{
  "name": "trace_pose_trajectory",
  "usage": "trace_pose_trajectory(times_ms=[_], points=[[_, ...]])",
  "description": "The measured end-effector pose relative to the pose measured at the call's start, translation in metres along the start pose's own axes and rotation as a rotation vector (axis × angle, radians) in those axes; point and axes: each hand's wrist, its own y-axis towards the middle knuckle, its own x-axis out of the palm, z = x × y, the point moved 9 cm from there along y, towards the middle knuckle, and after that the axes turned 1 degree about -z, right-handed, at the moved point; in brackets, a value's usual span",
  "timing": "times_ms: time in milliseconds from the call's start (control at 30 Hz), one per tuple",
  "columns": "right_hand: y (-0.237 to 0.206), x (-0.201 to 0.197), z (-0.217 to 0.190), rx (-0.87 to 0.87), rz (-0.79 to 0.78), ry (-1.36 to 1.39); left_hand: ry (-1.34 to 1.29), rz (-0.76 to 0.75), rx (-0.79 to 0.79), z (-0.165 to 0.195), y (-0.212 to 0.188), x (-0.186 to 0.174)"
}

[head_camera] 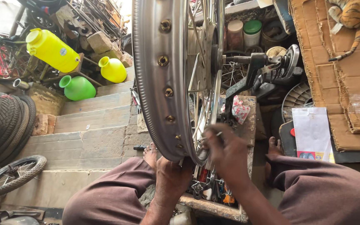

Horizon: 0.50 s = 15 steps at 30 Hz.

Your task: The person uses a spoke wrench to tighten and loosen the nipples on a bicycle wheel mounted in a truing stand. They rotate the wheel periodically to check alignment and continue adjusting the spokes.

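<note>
A large shiny metal wheel rim (155, 79) with thin spokes (201, 112) stands upright in a black truing stand (255, 75) in front of me. My left hand (172, 177) grips the rim's lower edge from underneath. Just right of it, my right hand (226, 152) is closed on a small thin metal tool (213, 135) pressed among the spokes at the rim's bottom. My knees in brown trousers frame both hands.
Stone steps (92, 129) lie to the left, with stacked tyres (5, 125), a small wheel (11, 175), yellow and green plastic jugs (78, 87). Loose tools (209, 189) sit under the rim. Cardboard (338, 75) and a white packet (313, 133) lie right.
</note>
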Motion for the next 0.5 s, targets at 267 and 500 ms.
trace_pose_trajectory(times_ms=[267,500], points=[[-0.020,-0.011,-0.021,-0.336,0.013,0.068,0.010,0.028,0.106,0.000,-0.005,-0.001],[0.010,0.002,0.052,0.383,0.005,0.566,0.011,-0.006,0.018,-0.015,-0.005,0.010]])
